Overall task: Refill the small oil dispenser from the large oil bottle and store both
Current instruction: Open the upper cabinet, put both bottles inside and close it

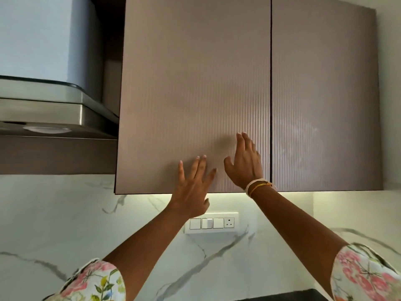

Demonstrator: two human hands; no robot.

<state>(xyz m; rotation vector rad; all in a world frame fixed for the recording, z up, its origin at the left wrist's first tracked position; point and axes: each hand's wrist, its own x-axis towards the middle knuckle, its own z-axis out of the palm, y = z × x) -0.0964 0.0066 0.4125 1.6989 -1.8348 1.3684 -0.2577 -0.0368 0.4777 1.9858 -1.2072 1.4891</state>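
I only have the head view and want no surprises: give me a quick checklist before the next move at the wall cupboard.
1. Left hand free, fingers spread: ok.
2. Right hand free, flat by the left door: ok.
3. Both doors look shut, right door untouched: ok.
4. Handle or grip edge on the doors: cannot tell, none visible.
5. Oil bottle and dispenser stored: cannot tell, neither is in view.
6. Range hood clear of the left door's front: ok.

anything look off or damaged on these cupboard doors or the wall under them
Nothing stands out. Both ribbed cabinet doors are shut and hang level. The left hand and right hand are open against the left door. The switch panel sits straight.
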